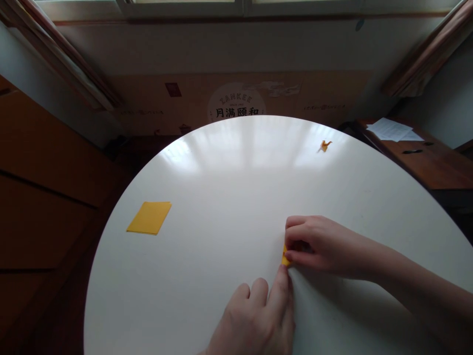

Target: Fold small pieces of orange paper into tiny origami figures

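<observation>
A small folded piece of yellow paper [284, 256] lies on the white round table [207, 236], mostly hidden under my fingers. My right hand [321, 245] comes in from the right, thumb and curled fingers closed over the paper's right side. Below it, my left hand [258, 315] reaches up from the near edge. Its index finger stretches out to the paper's near end and presses there, while the other visible fingers are curled. The fold's exact shape is hidden.
Square yellow paper sheets [149, 218] lie stacked at the table's left. A small folded orange-yellow paper crane [324, 146] stands near the far right edge. Beyond the table on the right, a brown wooden desk [436, 162] carries white printed papers [391, 129]. A printed cardboard panel [148, 103] stands behind.
</observation>
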Motion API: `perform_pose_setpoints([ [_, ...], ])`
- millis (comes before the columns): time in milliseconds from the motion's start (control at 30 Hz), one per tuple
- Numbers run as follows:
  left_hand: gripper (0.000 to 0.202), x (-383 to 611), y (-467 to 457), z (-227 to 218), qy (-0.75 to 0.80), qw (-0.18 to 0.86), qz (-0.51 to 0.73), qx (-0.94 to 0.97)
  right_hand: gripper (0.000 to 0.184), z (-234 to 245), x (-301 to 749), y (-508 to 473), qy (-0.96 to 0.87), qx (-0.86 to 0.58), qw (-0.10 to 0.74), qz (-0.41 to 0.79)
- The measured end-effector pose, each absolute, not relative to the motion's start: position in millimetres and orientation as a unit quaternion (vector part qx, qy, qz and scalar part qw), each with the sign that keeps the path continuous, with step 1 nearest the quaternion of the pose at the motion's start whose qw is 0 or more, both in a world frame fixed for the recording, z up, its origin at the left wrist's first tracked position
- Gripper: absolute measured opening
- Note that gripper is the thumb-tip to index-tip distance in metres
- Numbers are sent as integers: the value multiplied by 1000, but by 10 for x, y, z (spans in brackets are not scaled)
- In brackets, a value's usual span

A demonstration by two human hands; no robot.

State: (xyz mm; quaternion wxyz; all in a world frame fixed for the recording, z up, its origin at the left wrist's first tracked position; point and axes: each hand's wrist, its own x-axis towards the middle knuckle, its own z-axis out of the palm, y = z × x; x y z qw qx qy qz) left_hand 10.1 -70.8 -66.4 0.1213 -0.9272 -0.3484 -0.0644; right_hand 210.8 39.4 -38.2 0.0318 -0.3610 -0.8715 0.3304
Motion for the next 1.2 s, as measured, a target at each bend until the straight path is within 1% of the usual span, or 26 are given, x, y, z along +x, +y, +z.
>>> perform_pose_setpoints([
  [200, 30, 84, -729, -667, -343, 124, -67, -929, 14, -397, 2107, 407, -870, -362, 29, 333],
  [433, 35, 119, -746, -673, -341, 126, -63, -929, 15, -366, 2097, 404, -868, -364, 28, 338],
  [667, 39, 195, -747, -689, -340, 146, -92, -925, 14, -375, 2087, 393, -864, -368, 25, 344],
  [867, 41, 193, -734, -688, -339, 135, -81, -928, 14, -386, 2094, 398, -866, -364, 26, 342],
  [1200, 41, 194, -734, -685, -333, 134, -72, -931, 13, -389, 2090, 402, -866, -370, 20, 336],
])
